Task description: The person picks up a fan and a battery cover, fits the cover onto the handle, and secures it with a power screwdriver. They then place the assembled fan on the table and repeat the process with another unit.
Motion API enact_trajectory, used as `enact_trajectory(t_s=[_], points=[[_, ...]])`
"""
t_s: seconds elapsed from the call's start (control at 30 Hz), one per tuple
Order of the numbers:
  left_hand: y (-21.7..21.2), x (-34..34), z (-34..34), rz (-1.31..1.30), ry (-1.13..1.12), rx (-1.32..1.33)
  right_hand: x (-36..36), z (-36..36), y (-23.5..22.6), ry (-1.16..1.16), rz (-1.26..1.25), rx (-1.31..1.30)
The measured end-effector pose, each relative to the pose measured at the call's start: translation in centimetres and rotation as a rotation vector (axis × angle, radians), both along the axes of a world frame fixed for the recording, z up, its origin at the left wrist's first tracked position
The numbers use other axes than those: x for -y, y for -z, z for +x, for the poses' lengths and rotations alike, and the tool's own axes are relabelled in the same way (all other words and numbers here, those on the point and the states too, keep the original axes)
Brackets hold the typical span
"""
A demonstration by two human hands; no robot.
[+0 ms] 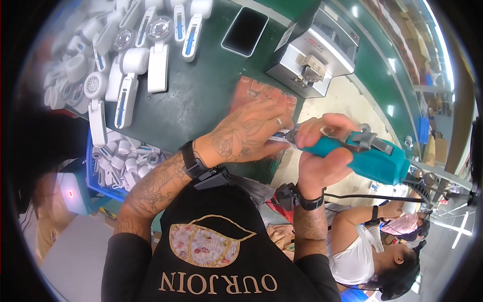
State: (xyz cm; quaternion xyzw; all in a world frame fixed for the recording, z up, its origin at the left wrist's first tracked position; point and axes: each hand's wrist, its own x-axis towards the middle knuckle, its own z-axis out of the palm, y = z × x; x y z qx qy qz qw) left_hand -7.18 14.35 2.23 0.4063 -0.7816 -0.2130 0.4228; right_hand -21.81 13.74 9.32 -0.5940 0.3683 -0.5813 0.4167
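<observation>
My right hand (pixel 322 156) is wrapped round a teal electric screwdriver (pixel 380 163), which lies almost level with its tip toward the left. Against that tip is a small white piece (pixel 279 137), mostly hidden by the fingers of my left hand (pixel 246 132), which are closed on it. How the tip meets the piece I cannot make out. Under and beyond my left hand is a worn red block (pixel 255 91) at the edge of the green table (pixel 186 108). Both wrists wear black straps.
Many white handheld fans (pixel 127 100) cover the table's left side. A blue bin (pixel 92 173) below holds more white parts. A phone (pixel 245 31) and a silver machine (pixel 314 55) stand at the back. A black cable (pixel 362 196) runs rightward; a co-worker (pixel 362 251) sits at lower right.
</observation>
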Motion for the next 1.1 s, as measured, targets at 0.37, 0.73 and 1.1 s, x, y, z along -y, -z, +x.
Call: enact_trajectory(t_s=[0.37, 0.73, 1.1], points=[[-0.3, 0.0, 0.4, 0.056, 0.037, -0.015, -0.5, -0.1, -0.1, -0.029, -0.048, 0.039], [0.4, -0.1, 0.2, 0.007, 0.012, -0.046, -0.3, 0.0, -0.8, -0.044, -0.06, 0.002], [1.0, -0.1, 0.0, -0.024, -0.004, -0.056, -0.4, 0.2, -0.2, -0.041, -0.052, -0.04]])
